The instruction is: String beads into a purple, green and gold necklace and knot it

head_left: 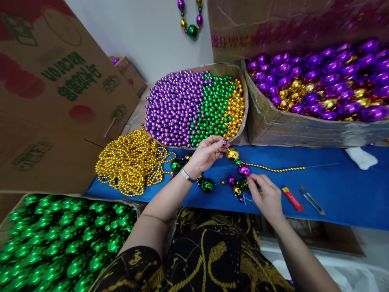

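Note:
My left hand (208,153) is closed in a pinch on a small purple bead (224,142) at the front edge of the bead box. From it a strand runs down through a large gold bead (232,154) and a green bead to a large purple bead (244,170). My right hand (267,195) has its thumb and fingers closed on that purple bead's lower side. Around them on the blue cloth lie more strung beads, among them a large green bead (207,185) beside my left wrist. A thin gold bead chain (270,168) stretches right, ending in a thread or needle.
An open box (246,121) holds small purple, green and gold beads. Gold bead strands (127,162) are heaped left. Thread snips (312,200) and a red packet (292,199) lie right. Large purple beads (328,81) fill another box; green ones (69,243) fill one at lower left.

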